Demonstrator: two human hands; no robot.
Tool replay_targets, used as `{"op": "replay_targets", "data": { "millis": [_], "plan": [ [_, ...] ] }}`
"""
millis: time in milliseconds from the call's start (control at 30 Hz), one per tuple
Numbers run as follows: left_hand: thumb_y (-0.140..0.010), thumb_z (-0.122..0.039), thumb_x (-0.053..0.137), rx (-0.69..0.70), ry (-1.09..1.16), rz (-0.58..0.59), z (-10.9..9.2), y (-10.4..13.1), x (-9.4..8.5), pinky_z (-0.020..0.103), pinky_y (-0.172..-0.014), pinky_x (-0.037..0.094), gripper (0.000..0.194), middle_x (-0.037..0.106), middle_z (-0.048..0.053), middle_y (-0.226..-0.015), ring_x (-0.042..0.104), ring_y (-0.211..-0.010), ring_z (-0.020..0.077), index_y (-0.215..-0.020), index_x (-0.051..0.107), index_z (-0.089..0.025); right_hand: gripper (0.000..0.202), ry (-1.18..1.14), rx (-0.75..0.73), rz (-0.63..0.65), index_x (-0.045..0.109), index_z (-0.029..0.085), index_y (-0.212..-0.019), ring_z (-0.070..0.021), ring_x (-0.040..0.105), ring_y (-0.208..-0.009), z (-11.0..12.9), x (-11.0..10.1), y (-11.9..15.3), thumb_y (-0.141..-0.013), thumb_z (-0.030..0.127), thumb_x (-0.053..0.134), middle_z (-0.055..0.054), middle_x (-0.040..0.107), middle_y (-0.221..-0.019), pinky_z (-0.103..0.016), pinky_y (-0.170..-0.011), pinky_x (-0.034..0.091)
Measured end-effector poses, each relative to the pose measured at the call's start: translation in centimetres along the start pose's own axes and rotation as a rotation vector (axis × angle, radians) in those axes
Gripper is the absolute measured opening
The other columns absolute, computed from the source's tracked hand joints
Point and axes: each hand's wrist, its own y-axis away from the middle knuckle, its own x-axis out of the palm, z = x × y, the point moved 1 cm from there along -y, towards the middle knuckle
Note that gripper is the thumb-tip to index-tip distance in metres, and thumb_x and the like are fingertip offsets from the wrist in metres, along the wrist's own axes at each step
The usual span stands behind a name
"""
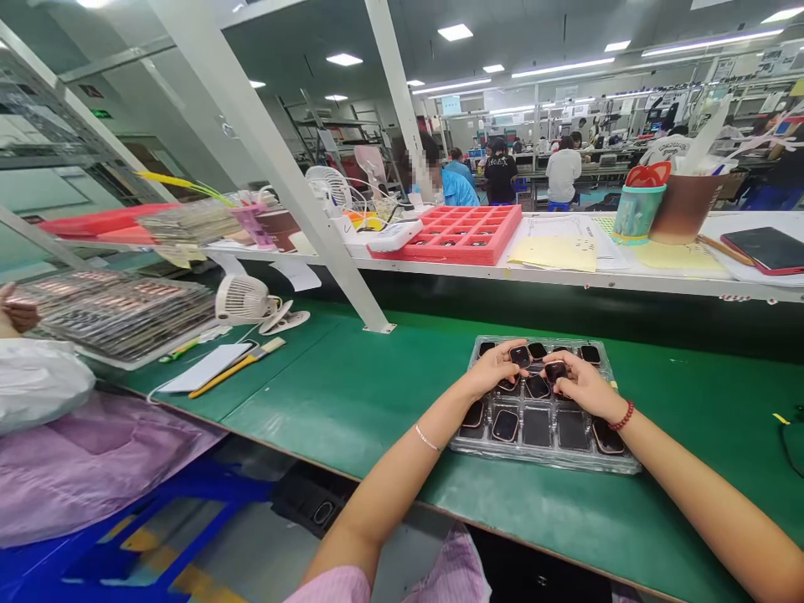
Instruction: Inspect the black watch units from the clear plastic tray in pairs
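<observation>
A clear plastic tray (546,456) with square compartments lies on the green bench, several dark-screened watch cases in it. My left hand (491,370) is closed on one watch case (520,356) between thumb and fingers, above the tray's back left part. In my right hand (589,389), another watch case (555,370) is pinched, just right of the first and apart from it. A watch case (505,425) rests in the front row near the left. At the front right corner sits a further watch case (608,437). Two front-row compartments between them hold no case.
Behind the tray, a shelf (553,280) carries a red compartment box (465,234), cups and a phone (766,249). A slanted white post (314,218) meets the bench left of me. Further left are a small fan (242,300), a brush (239,367), stacked trays (126,314) and a co-worker's hand (18,311).
</observation>
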Motion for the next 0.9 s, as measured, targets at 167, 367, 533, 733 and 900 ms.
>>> {"op": "replay_targets", "data": {
  "millis": [167, 367, 533, 733, 900],
  "plan": [
    [-0.075, -0.026, 0.064, -0.016, 0.06, -0.01, 0.0, 0.2, -0.1, 0.023, -0.059, 0.048, 0.062, 0.059, 0.015, -0.116, 0.066, -0.087, 0.021, -0.134, 0.044, -0.018, 0.048, -0.078, 0.005, 0.007, 0.044, 0.022, -0.124, -0.0153, 0.063, -0.076, -0.1, -0.1, -0.1, -0.077, 0.021, 0.05, -0.01, 0.059, -0.112, -0.027, -0.057, 0.049],
    [-0.074, -0.024, 0.064, 0.018, -0.02, 0.001, -0.6, 0.4, 0.1, 0.021, -0.055, 0.045, 0.06, 0.061, 0.015, -0.115, 0.066, -0.074, 0.0159, -0.13, 0.046, -0.016, 0.041, -0.071, 0.008, 0.006, 0.048, 0.019, -0.116, -0.0111, 0.057, -0.062, 0.0, 0.1, 0.0, -0.076, 0.016, 0.052, -0.006, 0.064, -0.093, -0.026, -0.057, 0.048],
    [-0.071, -0.014, 0.056, 0.021, -0.096, -0.003, -1.0, 0.6, 0.3, 0.019, -0.049, 0.039, 0.05, 0.067, 0.012, -0.1, 0.062, -0.061, 0.0115, -0.121, 0.051, -0.013, 0.036, -0.063, 0.015, 0.015, 0.051, 0.019, -0.11, -0.0112, 0.056, -0.062, 0.3, 0.2, 0.0, -0.075, 0.013, 0.052, -0.004, 0.064, -0.089, -0.026, -0.057, 0.047],
    [-0.07, -0.012, 0.056, 0.034, -0.043, 0.019, -0.7, 0.6, 0.2, 0.021, -0.056, 0.043, 0.056, 0.061, 0.013, -0.116, 0.064, -0.079, 0.0162, -0.125, 0.049, -0.017, 0.049, -0.084, 0.036, 0.0, 0.049, 0.021, -0.119, -0.0134, 0.059, -0.069, 0.2, 0.1, -0.1, -0.071, 0.011, 0.053, -0.007, 0.064, -0.103, -0.026, -0.058, 0.048],
    [-0.076, -0.018, 0.057, 0.022, -0.06, 0.054, -1.0, 0.7, 0.1, 0.026, -0.065, 0.047, 0.059, 0.052, 0.012, -0.131, 0.062, -0.091, 0.0203, -0.133, 0.045, -0.023, 0.054, -0.13, 0.005, -0.022, 0.044, 0.025, -0.13, -0.0149, 0.062, -0.077, 0.0, 0.0, -0.2, -0.077, 0.018, 0.051, -0.009, 0.056, -0.119, -0.028, -0.061, 0.051]
  ]
}}
